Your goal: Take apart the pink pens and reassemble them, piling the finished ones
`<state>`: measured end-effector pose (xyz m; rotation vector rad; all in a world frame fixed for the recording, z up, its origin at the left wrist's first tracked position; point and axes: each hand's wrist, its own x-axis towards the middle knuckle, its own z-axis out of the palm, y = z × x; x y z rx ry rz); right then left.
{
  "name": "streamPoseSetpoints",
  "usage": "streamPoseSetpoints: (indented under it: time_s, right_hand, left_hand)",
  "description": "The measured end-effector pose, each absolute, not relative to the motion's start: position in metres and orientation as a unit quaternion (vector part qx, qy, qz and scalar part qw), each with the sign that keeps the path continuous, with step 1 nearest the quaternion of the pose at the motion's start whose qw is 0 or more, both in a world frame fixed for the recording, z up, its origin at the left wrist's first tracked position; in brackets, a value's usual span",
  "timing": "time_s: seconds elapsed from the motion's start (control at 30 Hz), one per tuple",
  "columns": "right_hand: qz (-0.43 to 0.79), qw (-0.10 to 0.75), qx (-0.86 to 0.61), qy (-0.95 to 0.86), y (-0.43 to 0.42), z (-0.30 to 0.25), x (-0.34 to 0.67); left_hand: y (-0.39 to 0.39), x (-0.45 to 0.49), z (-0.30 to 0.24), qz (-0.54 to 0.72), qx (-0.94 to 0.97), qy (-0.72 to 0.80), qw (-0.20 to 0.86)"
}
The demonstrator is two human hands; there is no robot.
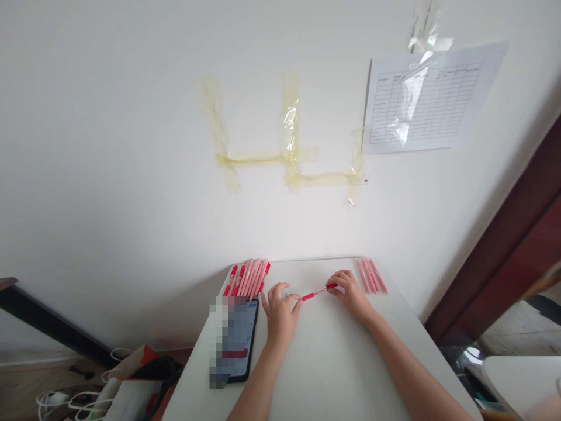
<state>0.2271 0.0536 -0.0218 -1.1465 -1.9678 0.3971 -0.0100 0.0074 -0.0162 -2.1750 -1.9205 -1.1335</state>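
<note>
A pen [321,290] with a clear barrel and red ends is held slantwise just over the white table, between my two hands. My left hand [280,310] pinches its red grip end with thumb and forefinger, the other fingers spread. At the other end, the fingers of my right hand [349,292] close round the red top. Left of my left hand lies a row of several pink and red pens [250,278]. Several pink sticks, perhaps pen barrels or refills [372,276], lie side by side to the right of my right hand.
A phone [239,342], partly blurred out, lies on the left of the white table [333,362]. The table's far edge meets a white wall bearing yellowed tape [258,159] and a printed sheet [421,105]. Bags and white cables [65,400] sit on the floor at left.
</note>
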Motion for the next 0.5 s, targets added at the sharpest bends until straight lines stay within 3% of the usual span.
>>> streamPoseSetpoints:
  time_s: [0.5]
  right_hand:
    - [0.168, 0.405, -0.462, -0.771, 0.0534, -0.0221, 0.2286]
  left_hand:
    - [0.0061, -0.0101, -0.0156, -0.369, -0.69, -0.622, 0.024]
